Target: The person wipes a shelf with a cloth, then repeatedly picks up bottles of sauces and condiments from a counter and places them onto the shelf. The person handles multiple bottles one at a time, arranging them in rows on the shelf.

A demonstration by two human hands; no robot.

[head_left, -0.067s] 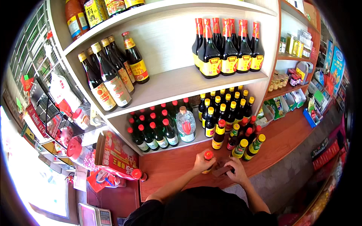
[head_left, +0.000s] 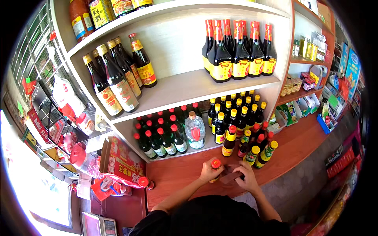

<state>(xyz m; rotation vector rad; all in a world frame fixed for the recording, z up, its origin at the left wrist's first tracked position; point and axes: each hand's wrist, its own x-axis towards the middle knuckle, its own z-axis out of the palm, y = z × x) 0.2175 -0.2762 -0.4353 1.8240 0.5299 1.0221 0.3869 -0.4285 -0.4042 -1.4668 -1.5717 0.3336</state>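
My left hand [head_left: 207,172] is wrapped round a sauce bottle with a red cap [head_left: 215,163], standing over the reddish wooden counter close to my body. Most of its body is hidden by my fingers. My right hand [head_left: 247,176] grips a folded brown cloth [head_left: 229,178], which lies against or right beside the bottle; I cannot tell whether they touch. Just beyond my hands stand a dark bottle with a red cap and yellow label [head_left: 228,143] and two yellow-capped bottles, a nearer one [head_left: 251,156] and one to its right [head_left: 266,155].
Green bottles with red caps [head_left: 165,143], a large clear jug [head_left: 195,131] and several dark yellow-capped bottles fill the low shelf. Dark bottles [head_left: 220,65] stand on the shelf above. Left of the counter [head_left: 169,173] are a red carton [head_left: 124,161] and another red-capped bottle [head_left: 145,182].
The bottle in my left hand has shifted very slightly left and toward me. My right hand and the cloth have moved a little left too.
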